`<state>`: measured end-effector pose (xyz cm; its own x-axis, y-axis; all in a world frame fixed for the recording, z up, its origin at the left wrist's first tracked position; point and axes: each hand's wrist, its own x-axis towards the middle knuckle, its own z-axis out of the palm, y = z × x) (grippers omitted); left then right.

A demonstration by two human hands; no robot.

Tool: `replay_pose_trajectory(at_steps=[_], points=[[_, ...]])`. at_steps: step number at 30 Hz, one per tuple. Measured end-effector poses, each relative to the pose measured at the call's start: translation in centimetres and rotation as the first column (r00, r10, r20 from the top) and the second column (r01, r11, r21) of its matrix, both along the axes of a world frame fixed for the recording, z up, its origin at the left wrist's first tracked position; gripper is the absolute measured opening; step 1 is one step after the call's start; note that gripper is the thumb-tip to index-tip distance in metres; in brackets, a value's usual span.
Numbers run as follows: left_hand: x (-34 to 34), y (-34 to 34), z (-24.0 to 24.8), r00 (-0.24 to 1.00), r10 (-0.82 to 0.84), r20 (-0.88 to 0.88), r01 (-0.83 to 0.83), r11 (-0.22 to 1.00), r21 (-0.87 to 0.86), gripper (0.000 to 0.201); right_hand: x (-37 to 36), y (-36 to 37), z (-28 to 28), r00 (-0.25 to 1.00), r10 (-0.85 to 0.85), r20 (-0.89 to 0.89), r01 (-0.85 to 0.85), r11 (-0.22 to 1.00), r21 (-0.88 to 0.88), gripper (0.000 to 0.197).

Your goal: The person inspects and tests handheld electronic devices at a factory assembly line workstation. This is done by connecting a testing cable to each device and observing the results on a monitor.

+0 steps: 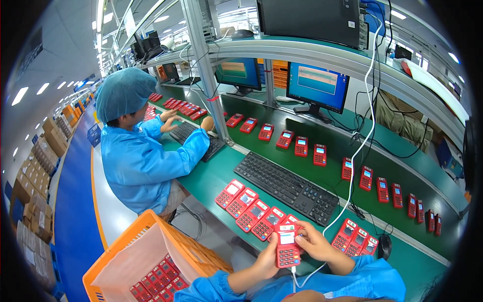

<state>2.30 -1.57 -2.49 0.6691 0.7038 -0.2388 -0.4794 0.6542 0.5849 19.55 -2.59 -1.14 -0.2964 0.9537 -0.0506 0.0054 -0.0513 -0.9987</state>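
Note:
Between my two hands is a red card payment terminal (288,254), held upright with its lit screen and keypad facing up. The fingers of my left hand (265,260) close around its left side. On its right edge, near the screen, my right hand (322,243) grips it. A white cable (297,276) runs into the terminal's lower end. Just beyond my hands, a row of similar red terminals (252,215) lies on the green bench. To the right of my right hand rest several more red terminals (354,236).
A black keyboard (287,186) lies ahead, with a black mouse (384,246) at the right. Spaced terminals (301,146) line the dark green strip below a monitor (317,85). An orange crate (146,224) holding terminals stands lower left. A co-worker (146,151) types at the left.

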Motion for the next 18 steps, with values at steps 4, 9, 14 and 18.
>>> replay_pose_trajectory(at_steps=[4,9,14,18], points=[[1.9,-1.4,-0.7,0.996,-0.091,-0.021,0.089,0.993,-0.071,0.064,1.5,-3.0,-1.1,0.985,-0.167,0.030,0.165,0.985,0.057,0.047],[5.0,-3.0,-2.3,0.975,-0.184,-0.127,0.162,0.972,-0.169,0.056,3.6,-5.2,0.0,0.855,-0.340,0.391,0.266,0.936,0.232,0.044],[7.0,-3.5,-4.0,0.915,-0.265,-0.305,0.177,0.942,-0.287,0.052,4.1,-6.2,0.3,0.603,-0.201,0.772,0.079,0.978,0.193,0.046],[7.5,-3.3,-4.9,0.865,-0.376,-0.332,0.273,0.908,-0.318,0.055,4.5,-6.3,-0.7,0.580,-0.162,0.798,0.119,0.986,0.114,0.049]])
